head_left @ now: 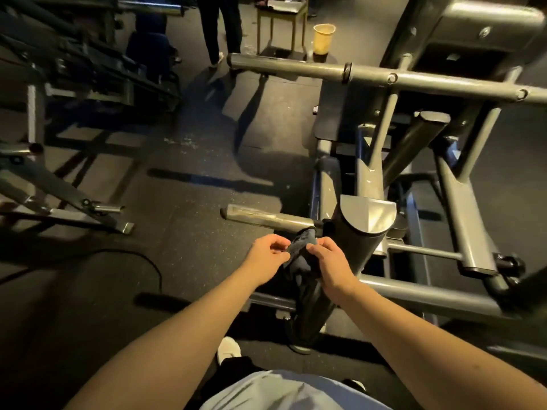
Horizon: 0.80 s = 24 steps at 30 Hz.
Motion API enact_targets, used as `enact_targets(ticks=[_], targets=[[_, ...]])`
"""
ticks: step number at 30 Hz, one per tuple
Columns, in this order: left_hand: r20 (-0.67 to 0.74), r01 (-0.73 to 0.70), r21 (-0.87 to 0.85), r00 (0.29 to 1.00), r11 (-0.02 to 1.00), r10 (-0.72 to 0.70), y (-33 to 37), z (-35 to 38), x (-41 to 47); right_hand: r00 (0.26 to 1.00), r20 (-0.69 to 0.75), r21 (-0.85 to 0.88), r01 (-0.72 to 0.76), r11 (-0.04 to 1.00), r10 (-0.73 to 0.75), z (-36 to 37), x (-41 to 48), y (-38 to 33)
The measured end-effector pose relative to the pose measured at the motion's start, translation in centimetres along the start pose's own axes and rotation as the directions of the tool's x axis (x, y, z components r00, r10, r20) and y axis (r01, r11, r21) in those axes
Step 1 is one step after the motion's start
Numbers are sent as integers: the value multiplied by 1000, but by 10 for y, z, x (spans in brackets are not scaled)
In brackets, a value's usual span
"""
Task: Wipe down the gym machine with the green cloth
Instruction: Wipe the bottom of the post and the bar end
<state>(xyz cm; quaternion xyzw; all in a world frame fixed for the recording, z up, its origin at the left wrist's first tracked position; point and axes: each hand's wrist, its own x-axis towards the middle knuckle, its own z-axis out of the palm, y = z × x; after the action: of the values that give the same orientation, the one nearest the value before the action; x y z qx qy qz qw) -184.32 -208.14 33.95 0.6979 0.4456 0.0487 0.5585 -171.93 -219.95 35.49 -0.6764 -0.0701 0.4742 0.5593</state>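
Low light, gym floor. Both hands are meeting at centre, just in front of the gym machine (367,226), working the cloth (299,250) between them. The cloth is reading dark here rather than green, likely the lighting; it is hanging bunched, its upper edge lying just below the near end of the short horizontal peg (266,218) that is sticking out to the left of the machine's thick dark post (349,241). Left hand (266,253) is pinching the cloth's left edge between thumb and curled fingertips. Right hand (328,261) is lying over the right side of the bundle, thumb and forefinger nipping the fabric, remaining fingers folded down on it; whether they are gripping tightly I cannot tell. The two-handed hold is looking like regathering or refolding, probably to get a flat pad for wiping the peg or post beside it. Long grey bar (384,78) is crossing farther back, untouched. Far off, a yellow bucket (324,38) is standing on the floor beside a chair (281,16), and another person's legs (222,28) are standing to the left of it.
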Motion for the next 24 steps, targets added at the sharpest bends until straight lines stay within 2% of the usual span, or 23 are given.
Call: enact_targets(ticks=[7, 11, 12, 14, 16, 17, 19, 22, 24], targets=[[191, -55, 78, 981, 995, 39, 3, -50, 45, 975, -218, 134, -16, 991, 45, 60, 17, -17], [262, -96, 103, 963, 990, 66, 12, -56, 63, 947, -322, 188, 66, 980, -2, 59, 29, -26], [261, -103, 111, 963, 989, 71, 15, -57, 67, 931, -361, 140, 101, 985, -45, 57, 33, -28], [237, -112, 163, 969, 980, 71, 20, -62, 74, 876, -441, -79, 178, 981, -195, 54, 42, -33], [206, -117, 241, 976, 964, 67, 23, -70, 83, 806, -466, -367, 199, 909, -364, 53, 54, -34], [189, -112, 277, 980, 954, 60, 25, -74, 87, 795, -447, -496, 160, 854, -409, 55, 59, -33], [142, -109, 360, 988, 926, 61, 26, -85, 95, 817, -379, -655, 95, 750, -435, 59, 70, -26], [84, -122, 525, 992, 843, 91, 21, -103, 108, 887, -234, -718, 120, 686, -399, 71, 90, -10], [101, -95, 609, 994, 788, 41, 16, -118, 118, 926, -172, -750, 99, 654, -337, 78, 100, -2]])
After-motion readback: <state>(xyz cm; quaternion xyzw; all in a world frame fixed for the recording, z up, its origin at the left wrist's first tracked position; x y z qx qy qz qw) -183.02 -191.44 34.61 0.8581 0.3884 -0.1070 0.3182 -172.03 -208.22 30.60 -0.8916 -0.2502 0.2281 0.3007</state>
